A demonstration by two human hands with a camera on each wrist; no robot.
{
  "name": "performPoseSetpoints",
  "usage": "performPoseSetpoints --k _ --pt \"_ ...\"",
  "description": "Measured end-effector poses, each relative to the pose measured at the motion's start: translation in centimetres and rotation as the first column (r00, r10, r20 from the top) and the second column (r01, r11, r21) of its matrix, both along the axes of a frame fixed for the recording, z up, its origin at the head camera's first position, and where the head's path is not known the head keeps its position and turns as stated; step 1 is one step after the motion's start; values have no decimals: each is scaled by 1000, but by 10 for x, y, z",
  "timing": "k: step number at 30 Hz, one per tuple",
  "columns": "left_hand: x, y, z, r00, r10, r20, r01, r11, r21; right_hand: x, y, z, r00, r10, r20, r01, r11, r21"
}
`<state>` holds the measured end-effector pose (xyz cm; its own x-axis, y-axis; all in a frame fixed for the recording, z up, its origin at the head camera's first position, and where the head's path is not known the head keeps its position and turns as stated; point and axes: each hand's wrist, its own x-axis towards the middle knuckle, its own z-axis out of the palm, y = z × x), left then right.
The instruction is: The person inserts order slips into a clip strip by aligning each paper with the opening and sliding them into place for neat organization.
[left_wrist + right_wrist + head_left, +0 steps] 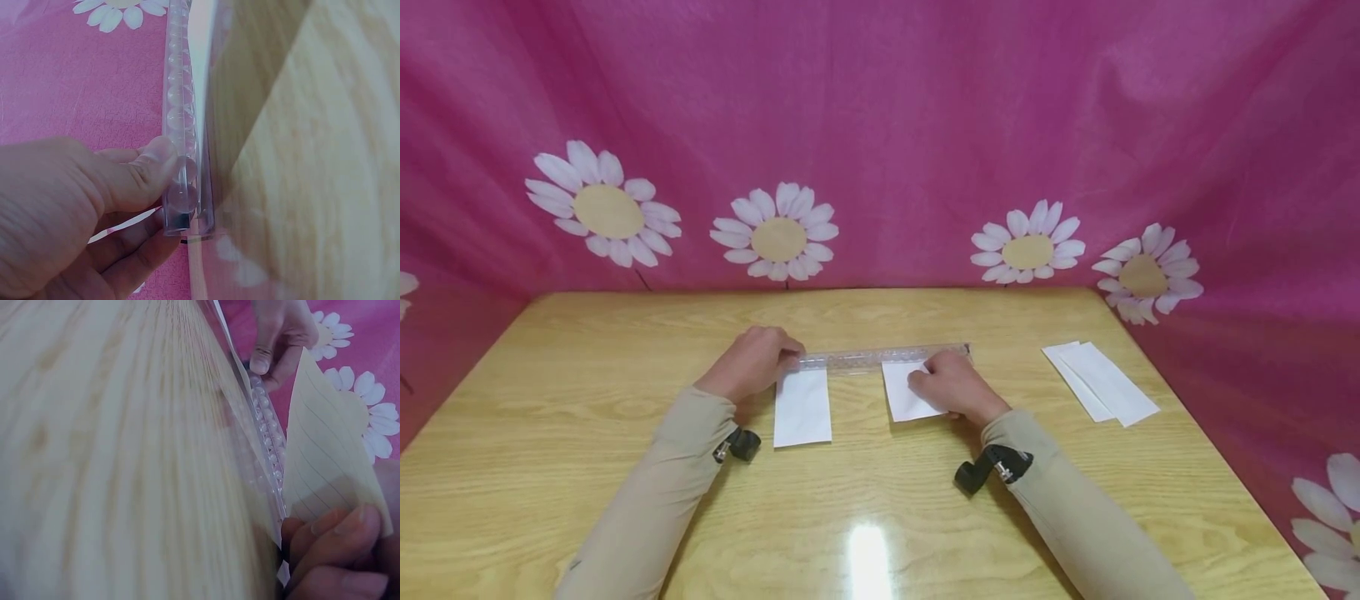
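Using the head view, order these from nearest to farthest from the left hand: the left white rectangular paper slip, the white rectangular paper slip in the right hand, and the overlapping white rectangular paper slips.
1. Left paper slip: just right of the left hand.
2. Paper slip in the right hand: farther right.
3. Overlapping paper slips: far right.

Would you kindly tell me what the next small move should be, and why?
I would probably line up the tilted card with the clear strip, as the left card already lies with its top edge along it. The right hand pinches the tilted card beside the strip, while the left hand grips the strip's left end, which should help steady it.
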<state>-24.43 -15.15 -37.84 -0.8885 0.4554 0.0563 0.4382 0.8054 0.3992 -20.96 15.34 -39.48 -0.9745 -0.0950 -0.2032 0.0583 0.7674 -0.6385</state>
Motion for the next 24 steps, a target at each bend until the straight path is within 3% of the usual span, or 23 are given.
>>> performPoseSetpoints --k 24 --pt "-2 -1 -2 999 -21 -31 21 1000 1 0 -7 -1 999 23 -35 -23 1000 0"
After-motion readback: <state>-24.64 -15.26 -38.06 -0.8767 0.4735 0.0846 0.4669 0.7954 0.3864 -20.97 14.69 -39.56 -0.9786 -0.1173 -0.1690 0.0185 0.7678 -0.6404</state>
